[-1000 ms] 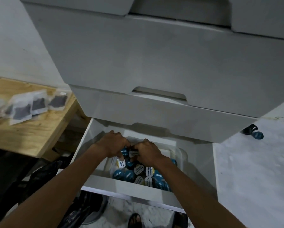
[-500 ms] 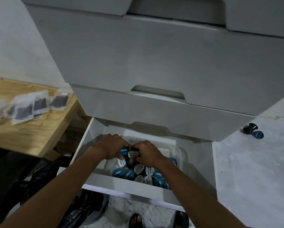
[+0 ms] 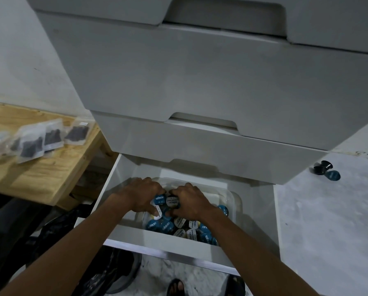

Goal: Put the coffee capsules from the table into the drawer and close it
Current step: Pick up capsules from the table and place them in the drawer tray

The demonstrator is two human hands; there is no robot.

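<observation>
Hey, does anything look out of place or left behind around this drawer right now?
Yes: three coffee capsules sit on the grey surface right of the cabinet, outside the open drawer. Both hands are in the clear tub of capsules.

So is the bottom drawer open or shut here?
Open. The bottom drawer is pulled out, its clear tub of capsules exposed, both hands inside.

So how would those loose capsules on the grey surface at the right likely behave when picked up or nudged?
The loose capsules look small and rigid, so probably light and easy to pinch. Their round, tapered bodies lie tipped over, so a nudge would likely send them rolling in a curve. The blue foil lid looks thin; squeezing it might dent it.
</observation>
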